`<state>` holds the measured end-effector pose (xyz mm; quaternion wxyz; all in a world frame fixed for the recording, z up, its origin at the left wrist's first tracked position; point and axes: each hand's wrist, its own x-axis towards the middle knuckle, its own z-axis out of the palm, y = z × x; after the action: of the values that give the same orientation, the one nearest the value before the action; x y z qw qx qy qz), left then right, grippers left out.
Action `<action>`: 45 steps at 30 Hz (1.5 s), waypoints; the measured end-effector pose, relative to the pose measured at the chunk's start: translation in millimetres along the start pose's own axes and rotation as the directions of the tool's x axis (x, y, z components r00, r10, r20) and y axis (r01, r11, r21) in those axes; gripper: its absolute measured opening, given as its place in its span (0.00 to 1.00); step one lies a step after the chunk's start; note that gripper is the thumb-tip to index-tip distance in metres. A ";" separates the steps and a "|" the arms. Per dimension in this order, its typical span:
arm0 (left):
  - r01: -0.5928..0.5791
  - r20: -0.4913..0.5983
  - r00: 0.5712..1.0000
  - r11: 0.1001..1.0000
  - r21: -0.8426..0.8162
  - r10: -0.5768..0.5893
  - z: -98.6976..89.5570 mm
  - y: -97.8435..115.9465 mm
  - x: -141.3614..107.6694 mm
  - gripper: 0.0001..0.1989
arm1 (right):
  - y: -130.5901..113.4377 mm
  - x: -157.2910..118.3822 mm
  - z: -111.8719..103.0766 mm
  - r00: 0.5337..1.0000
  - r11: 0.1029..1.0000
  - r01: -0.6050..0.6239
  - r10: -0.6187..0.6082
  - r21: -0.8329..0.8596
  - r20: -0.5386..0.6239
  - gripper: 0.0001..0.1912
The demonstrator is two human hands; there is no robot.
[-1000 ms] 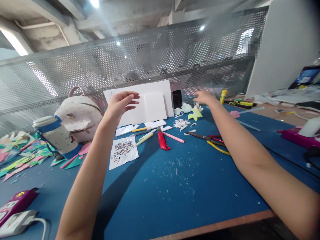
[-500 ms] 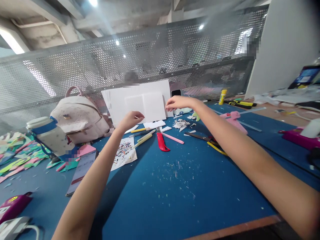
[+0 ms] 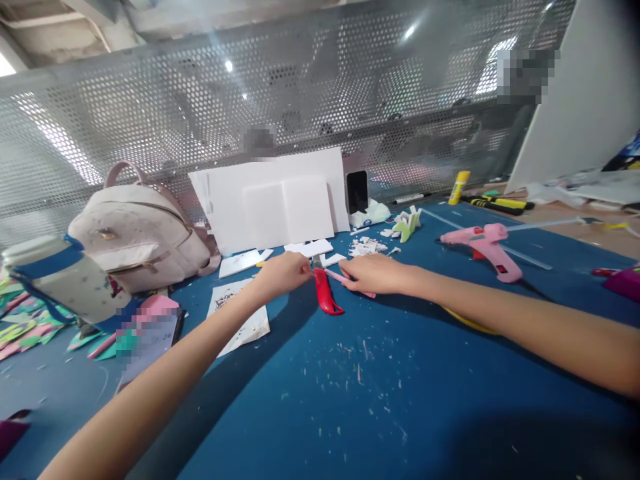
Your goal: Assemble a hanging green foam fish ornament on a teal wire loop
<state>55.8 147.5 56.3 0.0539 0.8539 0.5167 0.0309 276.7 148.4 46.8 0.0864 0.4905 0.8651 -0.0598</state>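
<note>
My left hand (image 3: 286,275) is closed just left of the red-handled knife (image 3: 327,293); what its fingers hold, if anything, is hidden. My right hand (image 3: 373,273) has its fingers closed around the pink pen (image 3: 367,292), which lies at a slant on the blue table (image 3: 320,400). Flat white pieces (image 3: 313,249) and a heap of white scraps (image 3: 367,247) lie just beyond the hands. Under my left forearm is a white sheet (image 3: 253,330) with small coloured bits on it.
White boards (image 3: 265,207) lean at the back beside a black phone (image 3: 357,192). A backpack (image 3: 140,233) and a bottle (image 3: 75,283) stand on the left. To the right are a pink glue gun (image 3: 487,247) and a yellow glue stick (image 3: 459,188).
Both hands have come down from above the table to the objects near the knife. My right hand has closed on the pink pen. The view has shifted slightly.
</note>
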 end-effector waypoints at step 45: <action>-0.007 -0.023 1.000 0.988 -0.153 0.003 12.1 -108.5 58.1 0.11 | -8.1 -97.9 41.3 0.986 0.867 0.143 -0.084 0.477 -0.143 0.26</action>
<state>-11.3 248.2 30.7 0.1135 0.8481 0.5113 0.0803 322.8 54.4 26.9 -0.0941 0.4476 0.8532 -0.2508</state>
